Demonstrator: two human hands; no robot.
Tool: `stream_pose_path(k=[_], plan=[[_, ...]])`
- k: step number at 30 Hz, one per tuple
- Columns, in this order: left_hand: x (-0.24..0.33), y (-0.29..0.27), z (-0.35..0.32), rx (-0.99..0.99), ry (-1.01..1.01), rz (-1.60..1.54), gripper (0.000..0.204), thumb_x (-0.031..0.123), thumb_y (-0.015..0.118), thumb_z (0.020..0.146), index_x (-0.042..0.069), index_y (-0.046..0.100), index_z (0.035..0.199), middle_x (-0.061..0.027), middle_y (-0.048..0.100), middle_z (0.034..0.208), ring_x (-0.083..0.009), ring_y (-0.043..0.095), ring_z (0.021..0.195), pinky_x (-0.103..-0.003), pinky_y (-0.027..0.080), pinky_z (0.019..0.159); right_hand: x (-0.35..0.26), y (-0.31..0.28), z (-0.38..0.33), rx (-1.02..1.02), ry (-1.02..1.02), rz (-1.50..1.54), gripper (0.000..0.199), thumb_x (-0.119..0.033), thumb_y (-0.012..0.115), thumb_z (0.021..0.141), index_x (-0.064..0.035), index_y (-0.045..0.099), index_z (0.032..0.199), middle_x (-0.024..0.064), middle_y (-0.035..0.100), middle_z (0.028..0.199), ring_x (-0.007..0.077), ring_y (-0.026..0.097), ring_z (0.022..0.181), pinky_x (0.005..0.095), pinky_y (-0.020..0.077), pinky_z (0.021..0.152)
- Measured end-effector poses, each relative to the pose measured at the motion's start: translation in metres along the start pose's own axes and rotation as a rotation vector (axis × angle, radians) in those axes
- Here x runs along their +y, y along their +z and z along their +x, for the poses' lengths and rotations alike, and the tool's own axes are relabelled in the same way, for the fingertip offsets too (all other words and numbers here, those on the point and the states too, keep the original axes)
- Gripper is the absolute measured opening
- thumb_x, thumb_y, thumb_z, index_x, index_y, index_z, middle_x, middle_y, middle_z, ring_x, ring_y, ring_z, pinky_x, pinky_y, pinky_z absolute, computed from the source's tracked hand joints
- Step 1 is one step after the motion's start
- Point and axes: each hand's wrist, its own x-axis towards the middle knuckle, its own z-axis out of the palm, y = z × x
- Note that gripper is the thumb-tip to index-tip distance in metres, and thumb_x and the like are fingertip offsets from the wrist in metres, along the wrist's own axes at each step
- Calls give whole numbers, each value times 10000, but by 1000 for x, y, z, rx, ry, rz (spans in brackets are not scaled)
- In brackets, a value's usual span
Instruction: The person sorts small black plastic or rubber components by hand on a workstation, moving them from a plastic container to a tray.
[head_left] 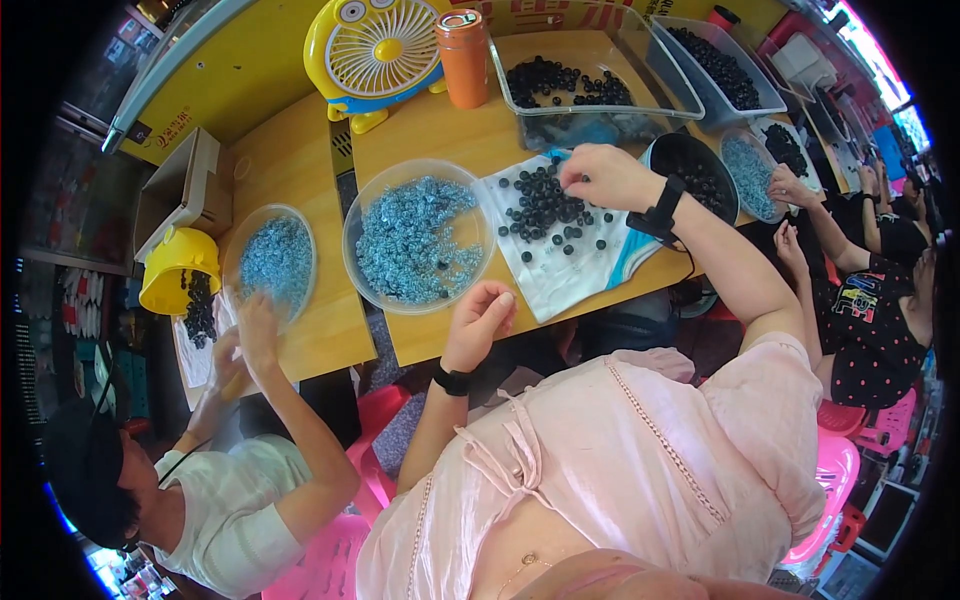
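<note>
My right hand (pixel 605 178) reaches over a loose pile of small black round pieces (pixel 545 200), its fingers drawn together and pointing down at the pile's right side. Whatever is between those fingertips is hidden. The black pieces lie scattered on a white cloth (pixel 545 282) with a blue edge. My left hand (pixel 482 325) is held near the table's front edge with thumb and fingers curled together; anything in it is too small to make out. Just beyond it sits a round clear tub (pixel 360 285) of small translucent blue pieces (pixel 412 235).
A yellow fan (pixel 388 52), an orange tumbler (pixel 463 60) and clear bins of black pieces (pixel 570 88) stand at the back. A dark bowl (pixel 690 170) is right of the cloth. Co-workers sit at both sides; the left one works by another blue-filled tub (pixel 275 262) and a yellow bucket (pixel 180 265).
</note>
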Motion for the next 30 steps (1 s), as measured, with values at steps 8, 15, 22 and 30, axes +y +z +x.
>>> stream_pose_path(k=[8, 15, 22, 30], plan=[[-3, -2, 0, -4, 8, -13, 108, 168, 588, 1007, 63, 579, 1028, 10, 595, 853, -64, 539, 696, -210, 447, 603, -26, 39, -24, -132, 149, -156, 137, -132, 593, 816, -83, 721, 821, 112, 670, 911, 323, 671, 860, 427, 537, 753], [-3, -2, -1, -3, -8, -25, 101, 168, 590, 1006, 70, 580, 1031, 15, 597, 856, -57, 538, 697, -203, 443, 600, -27, 51, -30, -79, 147, -280, 153, -162, 575, 847, -72, 697, 828, 110, 667, 914, 311, 677, 857, 437, 547, 728], [-3, -2, 0, 3, -3, -27, 102, 168, 592, 1005, 70, 580, 1031, 14, 601, 861, -53, 542, 696, -203, 447, 600, -28, 40, -30, -79, 168, -256, 154, -165, 577, 832, -62, 686, 798, 115, 665, 885, 314, 674, 836, 430, 543, 742], [-5, -5, -1, -12, 33, -20, 110, 169, 592, 1005, 62, 578, 1027, 4, 605, 862, -62, 545, 686, -212, 455, 602, -32, -6, -26, -26, 362, 317, 176, -162, 646, 807, -17, 709, 887, 74, 688, 769, 183, 641, 713, 313, 509, 666]])
